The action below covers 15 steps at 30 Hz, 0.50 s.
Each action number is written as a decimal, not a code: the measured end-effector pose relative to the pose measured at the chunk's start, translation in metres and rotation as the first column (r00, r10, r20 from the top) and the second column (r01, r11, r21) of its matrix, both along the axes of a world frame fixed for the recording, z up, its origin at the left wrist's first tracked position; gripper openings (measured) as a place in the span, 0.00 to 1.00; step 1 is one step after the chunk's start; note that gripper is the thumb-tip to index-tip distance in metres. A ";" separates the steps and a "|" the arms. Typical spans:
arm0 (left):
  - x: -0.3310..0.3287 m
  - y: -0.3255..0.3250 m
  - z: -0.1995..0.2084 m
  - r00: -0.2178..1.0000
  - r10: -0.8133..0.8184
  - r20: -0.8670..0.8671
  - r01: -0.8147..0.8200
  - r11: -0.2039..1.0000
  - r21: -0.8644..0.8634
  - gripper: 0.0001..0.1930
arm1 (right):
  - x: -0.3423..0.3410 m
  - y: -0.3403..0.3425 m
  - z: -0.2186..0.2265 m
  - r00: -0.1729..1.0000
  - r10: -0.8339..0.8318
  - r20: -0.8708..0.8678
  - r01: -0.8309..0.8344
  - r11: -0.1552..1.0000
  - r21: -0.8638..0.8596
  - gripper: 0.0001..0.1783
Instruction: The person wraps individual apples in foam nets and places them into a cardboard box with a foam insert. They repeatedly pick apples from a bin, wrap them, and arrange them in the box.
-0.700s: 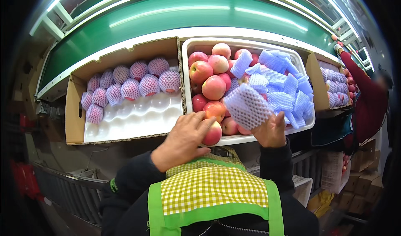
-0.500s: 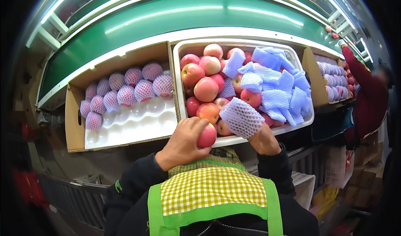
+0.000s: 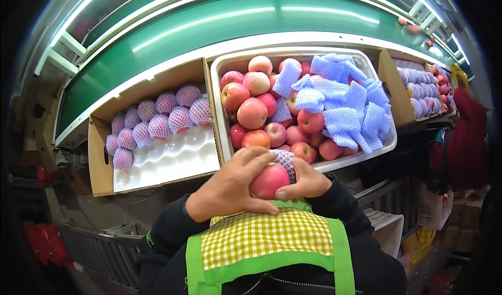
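Observation:
In front of my apron, my left hand [image 3: 227,185] is closed round a red apple [image 3: 270,181]. My right hand [image 3: 309,181] grips a pale foam net sleeve [image 3: 284,160] against the apple's far side, its thumb pressing on the fruit. Part of the sleeve is hidden behind the apple and fingers. Just beyond both hands stands a white crate [image 3: 218,104] of loose apples [image 3: 252,113], with flat bluish foam sleeves [image 3: 342,118] heaped over its right side. To its left, a cardboard box [image 3: 100,159] has sleeved apples [image 3: 159,126] in a white moulded tray [image 3: 172,156].
A green conveyor belt [image 3: 219,26] runs behind the containers, with a few apples [image 3: 413,29] at its far right. Another box [image 3: 392,94] of sleeved apples is right of the crate. A person in a dark red sleeve [image 3: 468,138] is at the far right.
My hands have come together, and the sleeve has moved left and down onto the apple. The apple has shifted slightly right and nearer. The person at right has lowered an arm from the belt.

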<state>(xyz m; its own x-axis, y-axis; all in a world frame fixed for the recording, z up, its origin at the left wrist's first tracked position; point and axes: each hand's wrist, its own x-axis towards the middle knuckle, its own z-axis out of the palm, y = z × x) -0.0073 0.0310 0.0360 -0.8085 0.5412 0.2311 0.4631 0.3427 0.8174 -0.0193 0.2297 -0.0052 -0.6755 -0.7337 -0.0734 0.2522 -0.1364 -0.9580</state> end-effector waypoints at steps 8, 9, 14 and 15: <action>0.000 -0.010 -0.031 0.579 -0.273 0.769 -0.286 0.815 0.505 0.18 | 0.007 -0.001 0.013 0.968 0.144 0.208 -0.067 0.939 -0.337 0.49; 0.004 -0.014 -0.050 0.248 -0.732 0.635 -0.550 0.433 0.714 0.18 | 0.009 -0.001 0.011 0.962 0.161 0.222 -0.075 0.933 -0.353 0.49; 0.007 -0.014 -0.044 0.220 -0.782 0.583 -0.486 0.430 0.761 0.22 | 0.013 -0.003 0.007 0.940 0.203 0.274 -0.081 0.913 -0.399 0.52; 0.007 -0.012 -0.039 0.211 -0.790 0.575 -0.480 0.428 0.765 0.22 | 0.013 -0.004 0.008 0.938 0.216 0.270 -0.091 0.908 -0.410 0.52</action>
